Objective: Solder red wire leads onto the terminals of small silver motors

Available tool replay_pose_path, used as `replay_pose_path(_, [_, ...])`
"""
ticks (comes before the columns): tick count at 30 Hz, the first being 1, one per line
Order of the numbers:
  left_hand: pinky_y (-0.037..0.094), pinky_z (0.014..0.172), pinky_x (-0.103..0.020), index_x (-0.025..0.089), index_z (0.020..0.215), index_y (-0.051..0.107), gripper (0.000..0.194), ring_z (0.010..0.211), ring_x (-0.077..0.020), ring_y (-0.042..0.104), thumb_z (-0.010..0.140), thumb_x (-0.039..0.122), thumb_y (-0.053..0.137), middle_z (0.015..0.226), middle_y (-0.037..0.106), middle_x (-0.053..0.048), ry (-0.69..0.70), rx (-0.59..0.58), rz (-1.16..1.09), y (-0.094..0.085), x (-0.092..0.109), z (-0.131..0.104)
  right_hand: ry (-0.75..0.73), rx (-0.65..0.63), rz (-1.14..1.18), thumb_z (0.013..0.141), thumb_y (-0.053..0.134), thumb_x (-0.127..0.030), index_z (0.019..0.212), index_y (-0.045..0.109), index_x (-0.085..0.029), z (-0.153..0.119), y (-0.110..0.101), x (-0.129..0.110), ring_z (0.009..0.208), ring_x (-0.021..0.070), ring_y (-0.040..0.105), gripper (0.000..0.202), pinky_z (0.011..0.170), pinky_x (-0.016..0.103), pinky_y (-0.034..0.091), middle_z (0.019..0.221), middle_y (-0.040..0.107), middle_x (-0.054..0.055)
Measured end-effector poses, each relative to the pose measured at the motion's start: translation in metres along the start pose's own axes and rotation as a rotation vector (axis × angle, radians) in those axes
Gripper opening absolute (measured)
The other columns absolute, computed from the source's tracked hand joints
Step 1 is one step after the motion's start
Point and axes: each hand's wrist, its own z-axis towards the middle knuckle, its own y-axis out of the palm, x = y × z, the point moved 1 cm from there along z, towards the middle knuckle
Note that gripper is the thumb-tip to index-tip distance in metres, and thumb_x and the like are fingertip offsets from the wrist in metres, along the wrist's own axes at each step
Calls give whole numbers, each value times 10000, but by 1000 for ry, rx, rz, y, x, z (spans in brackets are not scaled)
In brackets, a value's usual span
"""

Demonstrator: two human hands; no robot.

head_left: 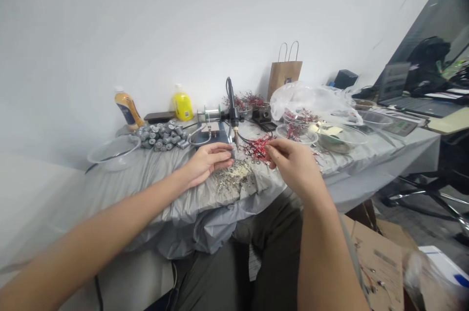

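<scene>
My left hand [209, 163] closes its fingertips on a small grey cylinder [233, 151], just below the tip of an upright soldering iron [233, 112]. Pinched together, the fingers of my right hand [293, 163] are beside a pile of short red wires [257, 148]; whatever is between them is too small to make out. A heap of small metal bits [236, 177] lies on the plastic sheet between and below my hands. Behind the iron's left side sits a spool of solder wire [211, 114].
Several grey cylinders [161, 136] are piled at left beside a clear bowl [114, 151]. A yellow bottle [182, 106] and an orange bottle [129, 110] stand by the wall. At right are plastic bowls [342, 139], a white plastic bag [313, 101] and a paper bag [284, 76].
</scene>
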Motion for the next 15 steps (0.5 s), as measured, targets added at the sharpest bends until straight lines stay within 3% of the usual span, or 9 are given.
replay_pose_path(6, [682, 844, -368, 131, 1232, 711, 234, 972, -206, 743, 1049, 262, 777, 1162, 733, -77, 43, 13, -2, 2, -1, -4, -8, 72, -17, 942, 564, -407, 883, 769, -193, 2, 7, 3, 645, 186, 586, 302, 674, 330, 386, 705, 712, 38])
replay_pose_path(15, [676, 839, -366, 130, 1210, 717, 226, 939, -198, 739, 1052, 280, 776, 1120, 737, -69, 100, 48, 32, 1, -3, -1, -32, 116, -28, 864, 562, -344, 840, 748, -191, 5, 15, 5, 651, 183, 570, 242, 646, 319, 369, 690, 693, 34])
